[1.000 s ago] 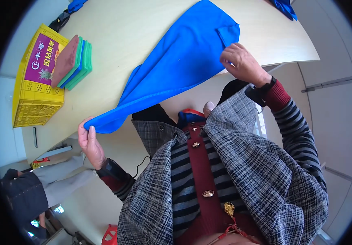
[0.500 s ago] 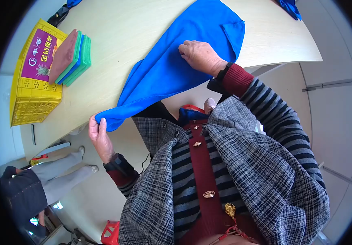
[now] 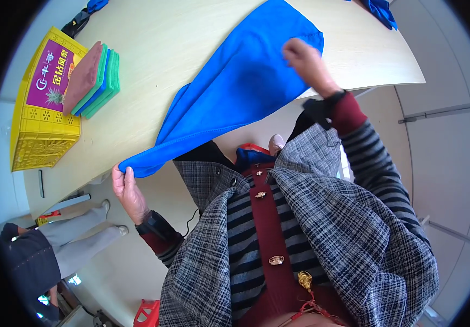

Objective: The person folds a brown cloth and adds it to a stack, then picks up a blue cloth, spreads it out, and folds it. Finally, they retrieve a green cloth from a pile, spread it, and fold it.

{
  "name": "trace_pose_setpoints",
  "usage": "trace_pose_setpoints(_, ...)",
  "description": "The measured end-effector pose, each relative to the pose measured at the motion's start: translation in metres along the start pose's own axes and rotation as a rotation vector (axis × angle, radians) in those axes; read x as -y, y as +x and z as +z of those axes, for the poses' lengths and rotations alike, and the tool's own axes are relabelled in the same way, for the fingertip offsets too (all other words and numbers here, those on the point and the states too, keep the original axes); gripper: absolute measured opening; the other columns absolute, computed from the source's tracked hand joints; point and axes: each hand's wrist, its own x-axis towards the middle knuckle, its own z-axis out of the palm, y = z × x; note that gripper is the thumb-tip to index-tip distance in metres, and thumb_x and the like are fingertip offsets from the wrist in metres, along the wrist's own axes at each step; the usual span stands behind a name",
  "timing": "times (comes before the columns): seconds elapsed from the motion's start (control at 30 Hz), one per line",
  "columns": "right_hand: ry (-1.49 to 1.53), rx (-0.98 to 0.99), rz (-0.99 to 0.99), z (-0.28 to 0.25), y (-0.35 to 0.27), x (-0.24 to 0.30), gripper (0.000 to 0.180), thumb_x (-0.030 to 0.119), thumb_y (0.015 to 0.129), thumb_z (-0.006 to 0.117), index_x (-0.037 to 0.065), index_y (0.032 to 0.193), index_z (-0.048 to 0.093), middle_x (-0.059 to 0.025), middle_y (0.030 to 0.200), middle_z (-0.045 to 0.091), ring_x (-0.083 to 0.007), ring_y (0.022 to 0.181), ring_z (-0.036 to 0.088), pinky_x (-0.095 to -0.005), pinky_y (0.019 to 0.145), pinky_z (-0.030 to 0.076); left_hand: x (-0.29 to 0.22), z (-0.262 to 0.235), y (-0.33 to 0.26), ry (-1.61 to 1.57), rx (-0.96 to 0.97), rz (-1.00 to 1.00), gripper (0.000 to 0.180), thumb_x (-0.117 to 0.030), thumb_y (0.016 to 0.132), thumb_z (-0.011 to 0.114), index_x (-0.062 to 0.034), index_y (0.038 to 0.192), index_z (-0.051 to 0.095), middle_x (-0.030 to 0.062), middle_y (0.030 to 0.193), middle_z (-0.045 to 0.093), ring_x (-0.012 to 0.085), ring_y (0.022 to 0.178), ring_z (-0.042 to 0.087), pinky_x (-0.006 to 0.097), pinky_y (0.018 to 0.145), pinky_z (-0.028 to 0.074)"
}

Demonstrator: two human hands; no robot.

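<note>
A large blue cloth (image 3: 235, 82) lies slantwise over the near part of the table (image 3: 142, 71), its lower edge hanging past the table's edge. At its lower left corner my left hand (image 3: 129, 192) pinches the fabric between thumb and fingers. My right hand (image 3: 308, 64) is over the far right end of the cloth, fingers curled in and slightly blurred, with nothing seen in them. A dark shadow falls on the cloth to the left of this hand. The right end of the cloth is spread fairly flat, and long folds run along its left side.
On the left stands a yellow plastic basket (image 3: 46, 128) with a purple label. Against it leans a stack of folded brown, green and blue cloths (image 3: 96, 82). More blue fabric (image 3: 381, 13) lies at the far right corner. Another person (image 3: 36, 256) stands at lower left, near a red stool (image 3: 146, 314).
My right hand has moved right and away from me across the cloth. The folded-over flap at the cloth's right end now lies flatter. My left hand keeps its pinch, shifted slightly.
</note>
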Motion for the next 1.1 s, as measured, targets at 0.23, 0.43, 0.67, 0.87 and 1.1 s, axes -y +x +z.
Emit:
trace_pose_setpoints(0.23, -0.232, -0.474, 0.392, -0.176, -0.142, -0.16, 0.021, 0.021, 0.097, 0.06, 0.002, 0.101, 0.067, -0.0108, 0.095, 0.069, -0.0223, 0.089, 0.068, -0.0332, 0.083, 0.054, 0.002, 0.002, 0.006, -0.024, 0.042, -0.008, 0.021, -0.011, 0.101, 0.056, -0.0005, 0.119, 0.059, 0.0058, 0.111, 0.064, 0.0129, 0.105, 0.059, 0.029, 0.098, 0.043)
trace_pose_setpoints(0.43, -0.879, 0.034, 0.982, -0.193, -0.267, -0.189, 0.02, 0.022, 0.093, 0.058, 0.009, 0.094, 0.073, -0.0166, 0.102, 0.071, -0.0337, 0.1, 0.067, -0.044, 0.087, 0.053, -0.006, 0.011, 0.009, 0.023, 0.015, -0.001, 0.016, -0.012, 0.101, 0.057, -0.0009, 0.112, 0.06, 0.0033, 0.106, 0.063, 0.011, 0.1, 0.056, 0.028, 0.096, 0.04)
trace_pose_setpoints(0.67, -0.938, -0.313, 0.492, -0.207, -0.25, -0.206, 0.016, 0.017, 0.084, 0.063, 0.011, 0.096, 0.072, -0.0129, 0.128, 0.064, -0.0346, 0.116, 0.06, -0.0425, 0.095, 0.051, -0.007, 0.025, 0.015, 0.013, 0.085, 0.02, 0.015, -0.012, 0.101, 0.057, -0.0015, 0.111, 0.06, 0.003, 0.105, 0.062, 0.0103, 0.1, 0.055, 0.027, 0.095, 0.04)
trace_pose_setpoints(0.87, -0.399, -0.354, 0.461, -0.142, -0.08, -0.086, 0.028, 0.033, 0.093, 0.066, 0.006, 0.092, 0.071, -0.0146, 0.08, 0.071, -0.0331, 0.074, 0.069, -0.0385, 0.072, 0.054, -0.015, 0.025, 0.005, 0.038, 0.043, 0.012, 0.017, -0.013, 0.102, 0.056, -0.0017, 0.114, 0.059, 0.0041, 0.107, 0.063, 0.0109, 0.1, 0.057, 0.027, 0.095, 0.042)
trace_pose_setpoints(1.1, -0.524, -0.112, -0.127, -0.018, 0.023, -0.045, 0.033, 0.034, 0.088, 0.07, 0.006, 0.101, 0.061, -0.016, 0.095, 0.065, -0.0359, 0.089, 0.064, -0.0456, 0.076, 0.051, -0.043, 0.021, -0.007, 0.142, -0.053, -0.011, 0.018, -0.008, 0.098, 0.059, -0.0018, 0.114, 0.062, 0.0005, 0.104, 0.064, 0.009, 0.095, 0.057, 0.027, 0.089, 0.045)
